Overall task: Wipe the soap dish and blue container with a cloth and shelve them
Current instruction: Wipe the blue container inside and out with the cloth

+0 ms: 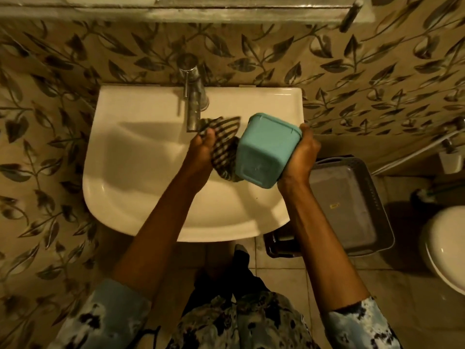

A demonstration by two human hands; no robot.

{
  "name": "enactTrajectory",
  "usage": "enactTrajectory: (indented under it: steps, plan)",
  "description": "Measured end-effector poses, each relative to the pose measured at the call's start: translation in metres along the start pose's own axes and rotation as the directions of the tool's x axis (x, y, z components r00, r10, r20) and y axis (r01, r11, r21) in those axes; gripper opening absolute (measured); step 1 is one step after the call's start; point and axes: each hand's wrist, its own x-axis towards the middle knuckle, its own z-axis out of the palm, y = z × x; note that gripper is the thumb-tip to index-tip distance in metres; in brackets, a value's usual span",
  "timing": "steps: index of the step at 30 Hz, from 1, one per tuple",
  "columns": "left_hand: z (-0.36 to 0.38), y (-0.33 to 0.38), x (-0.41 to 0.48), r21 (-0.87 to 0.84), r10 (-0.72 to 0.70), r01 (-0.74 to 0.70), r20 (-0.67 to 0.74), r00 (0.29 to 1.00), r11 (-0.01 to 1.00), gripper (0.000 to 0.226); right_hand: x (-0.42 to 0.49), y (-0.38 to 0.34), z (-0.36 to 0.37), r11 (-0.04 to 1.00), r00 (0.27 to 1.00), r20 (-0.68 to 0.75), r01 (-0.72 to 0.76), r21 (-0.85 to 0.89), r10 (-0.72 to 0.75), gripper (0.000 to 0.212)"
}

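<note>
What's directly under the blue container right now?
The blue container is held in the right hand above the sink basin; the striped cloth touches its left side. The basin beneath it is hidden.

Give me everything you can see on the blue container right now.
The blue container is a squarish tub with rounded corners, apparently matte plastic, pale turquoise. It is tilted, base toward the camera, flared rim toward the faucet, so its inside is hidden. The right hand grips its right side above the sink. The striped cloth, held in the left hand, presses against its left side.
</note>
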Motion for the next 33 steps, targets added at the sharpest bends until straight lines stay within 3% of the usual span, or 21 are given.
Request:
enactTrajectory:
  steps: [3,5,7,11,13,16,18,19,21,24,26,28,30,33]
  plan:
    - [-0.010,-0.013,-0.009,-0.220,0.064,-0.035,0.125,0.990,0.975,0.052,0.017,-0.008,-0.003,0.969,0.969,0.073,-0.242,0.044,0.238,0.067]
    - [-0.011,-0.013,-0.013,-0.236,0.117,-0.086,0.119,0.986,0.968,0.061,0.021,-0.006,-0.012,0.890,0.872,0.205,-0.456,0.010,0.444,0.081]
    - [-0.011,-0.008,-0.017,-0.258,0.159,-0.136,0.070,0.985,0.956,0.064,0.023,-0.003,-0.021,0.823,0.788,0.294,-0.567,0.006,0.541,0.076]
    - [-0.015,0.004,-0.021,-0.330,0.175,-0.163,0.006,0.985,0.930,0.048,0.019,0.000,-0.036,0.756,0.652,0.522,-0.654,0.022,0.549,0.063]
    - [-0.015,0.012,-0.024,-0.262,0.171,-0.178,-0.049,0.984,0.949,0.043,0.016,0.003,-0.039,0.765,0.618,0.625,-0.642,0.052,0.476,0.057]
    - [-0.015,0.027,-0.034,0.100,0.334,-0.320,-0.184,0.924,0.942,0.045,0.011,0.007,-0.040,0.775,0.634,0.702,-0.603,0.188,0.324,0.049]
    - [-0.019,0.037,-0.039,0.392,0.590,-0.513,-0.104,0.800,0.764,0.039,0.008,0.009,-0.041,0.779,0.668,0.705,-0.565,0.272,0.238,0.052]
    - [-0.020,0.043,-0.042,0.456,0.677,-0.595,-0.022,0.736,0.662,0.037,0.007,0.010,-0.041,0.788,0.679,0.703,-0.545,0.287,0.213,0.056]
    - [-0.018,0.051,-0.045,0.458,0.737,-0.667,0.039,0.675,0.587,0.035,0.008,0.014,-0.042,0.837,0.704,0.677,-0.490,0.243,0.216,0.065]
    - [-0.001,0.052,-0.043,0.427,0.739,-0.672,0.013,0.673,0.605,0.027,0.009,0.022,-0.041,0.886,0.721,0.653,-0.434,0.164,0.232,0.073]
    - [0.014,0.051,-0.037,0.448,0.682,-0.618,0.025,0.731,0.646,0.026,0.007,0.028,-0.036,0.894,0.723,0.641,-0.430,0.128,0.256,0.078]
    - [0.025,0.047,-0.029,0.482,0.598,-0.581,0.139,0.790,0.656,0.025,0.005,0.032,-0.031,0.893,0.739,0.617,-0.431,0.126,0.270,0.071]
    - [0.031,0.036,-0.021,0.518,0.549,-0.588,0.249,0.798,0.621,0.017,0.007,0.036,-0.028,0.891,0.760,0.595,-0.426,0.155,0.260,0.059]
    - [0.030,0.008,-0.034,0.604,0.573,-0.596,0.264,0.776,0.529,0.017,0.014,0.037,-0.029,0.852,0.769,0.585,-0.466,0.238,0.257,0.060]
